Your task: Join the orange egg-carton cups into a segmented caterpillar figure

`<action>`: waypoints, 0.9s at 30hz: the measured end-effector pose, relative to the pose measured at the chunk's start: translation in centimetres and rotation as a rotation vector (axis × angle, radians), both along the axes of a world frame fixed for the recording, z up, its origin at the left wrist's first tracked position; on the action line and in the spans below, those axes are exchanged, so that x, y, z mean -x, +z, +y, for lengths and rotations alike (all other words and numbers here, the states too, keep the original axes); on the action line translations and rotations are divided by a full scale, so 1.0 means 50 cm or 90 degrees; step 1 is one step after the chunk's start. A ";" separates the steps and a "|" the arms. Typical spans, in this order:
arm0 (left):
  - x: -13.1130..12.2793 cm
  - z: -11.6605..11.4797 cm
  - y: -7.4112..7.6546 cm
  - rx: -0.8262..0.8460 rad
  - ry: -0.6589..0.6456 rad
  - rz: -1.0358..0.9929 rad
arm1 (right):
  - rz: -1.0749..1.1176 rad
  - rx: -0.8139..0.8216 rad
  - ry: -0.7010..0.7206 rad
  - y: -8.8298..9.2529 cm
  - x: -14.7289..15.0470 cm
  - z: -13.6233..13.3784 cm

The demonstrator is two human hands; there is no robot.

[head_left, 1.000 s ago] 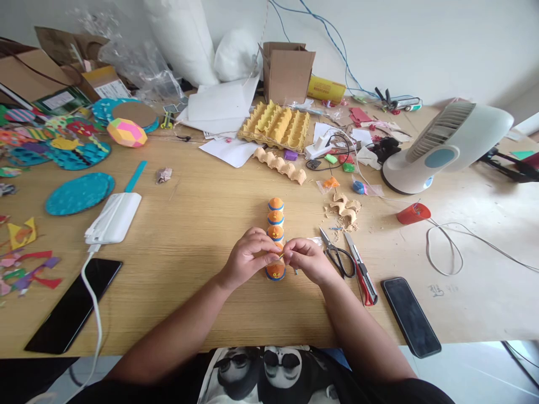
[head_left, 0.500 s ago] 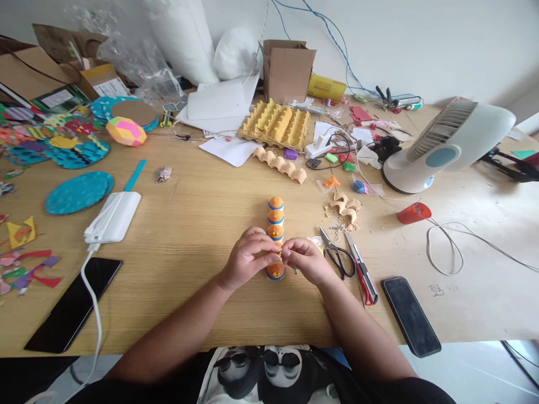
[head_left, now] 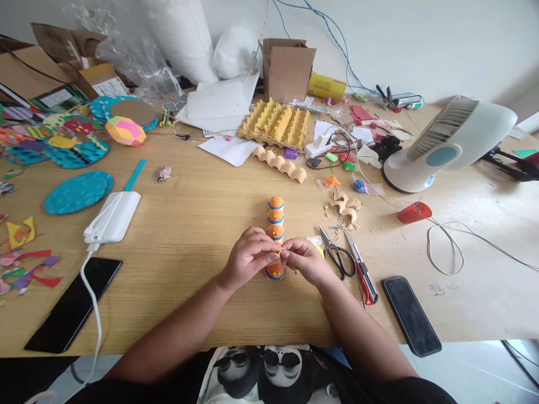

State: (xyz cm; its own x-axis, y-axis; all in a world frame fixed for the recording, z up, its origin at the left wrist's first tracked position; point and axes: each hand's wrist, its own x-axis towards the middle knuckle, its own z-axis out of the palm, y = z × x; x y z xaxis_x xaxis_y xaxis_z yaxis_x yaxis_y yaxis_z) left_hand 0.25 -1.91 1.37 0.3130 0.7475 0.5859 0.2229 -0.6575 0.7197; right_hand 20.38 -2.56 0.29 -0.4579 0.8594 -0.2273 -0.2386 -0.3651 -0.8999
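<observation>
A row of egg-carton cups point(head_left: 275, 231), coated orange with blue rims and small yellow dots, runs away from me on the wooden table. Above its nearer end, my left hand point(head_left: 251, 257) and my right hand point(head_left: 304, 260) meet fingertip to fingertip. Thumbs and forefingers pinch a tiny yellow piece point(head_left: 280, 253), perhaps clay; the fingers cover most of it. Part of the row is hidden under the hands. Just right of my right hand lie black-handled scissors point(head_left: 339, 259) and a red utility knife point(head_left: 364, 275).
Carton scraps point(head_left: 346, 209) lie beyond the scissors. Farther back are a yellow egg tray point(head_left: 275, 124), a cardboard box point(head_left: 288, 70) and a white fan point(head_left: 442, 146). Phones point(head_left: 411, 315) flank my arms. A power bank point(head_left: 113, 217) and blue oval point(head_left: 79, 192) sit left.
Almost nothing differs. Both hands keep their pinch over the row, with only a slight shift of the right fingertips.
</observation>
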 end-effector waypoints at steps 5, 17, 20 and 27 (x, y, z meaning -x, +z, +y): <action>0.001 -0.001 0.000 -0.001 -0.008 0.003 | -0.001 0.000 -0.002 0.001 0.001 0.000; 0.001 -0.002 0.002 0.001 0.014 0.012 | 0.002 -0.011 0.000 0.007 0.004 0.000; 0.001 -0.003 0.003 -0.010 0.020 0.011 | 0.012 -0.009 0.005 0.008 0.005 -0.001; 0.001 -0.005 0.003 -0.008 0.019 0.008 | 0.025 -0.009 0.013 0.009 0.005 -0.002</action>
